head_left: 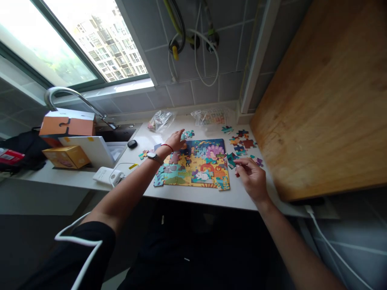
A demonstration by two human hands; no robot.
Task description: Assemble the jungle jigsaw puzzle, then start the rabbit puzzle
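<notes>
A colourful animal jigsaw puzzle (181, 171), largely joined, lies on the white counter. My left hand (176, 141), with a watch and a red band at the wrist, reaches over its upper left edge. The fingers there are stretched out, with nothing visible in them. Just above those fingertips lie loose teal pieces (189, 134). Beyond the puzzle's right edge, my right hand (251, 177) pinches a dark teal puzzle piece (231, 160) between thumb and fingers. More loose pieces (248, 143) are scattered on the counter past it. Others (143, 154) lie left of the puzzle, partly behind my left forearm.
Two clear plastic bags (161, 121) (211, 117) lie along the back wall. To the left are a black oval object (132, 143), a white charger (109, 176), boxes (67, 156) and a sink tap (80, 96). A wooden panel (326, 100) bounds the right side.
</notes>
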